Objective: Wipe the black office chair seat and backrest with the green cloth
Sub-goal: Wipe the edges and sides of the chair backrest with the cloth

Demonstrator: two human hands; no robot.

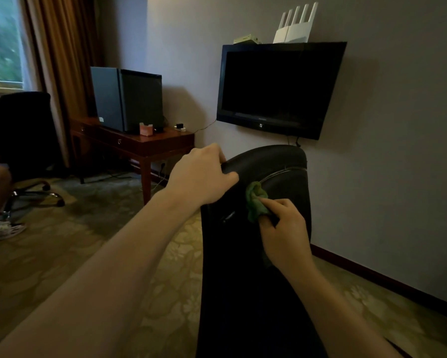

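A: where's the camera on this one?
B: on the person's head, single wide-angle view, facing forward and a bit down, right up close to the chair backrest [268,164], with the wall [398,177] and TV [276,89] just beyond

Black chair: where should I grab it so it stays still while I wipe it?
Probably the rounded top edge of the backrest, coming from above at its left corner, where the left hand grips it now. The edge is narrow enough for fingers to curl over, and that corner sits clear of the green cloth that the right hand holds lower down.
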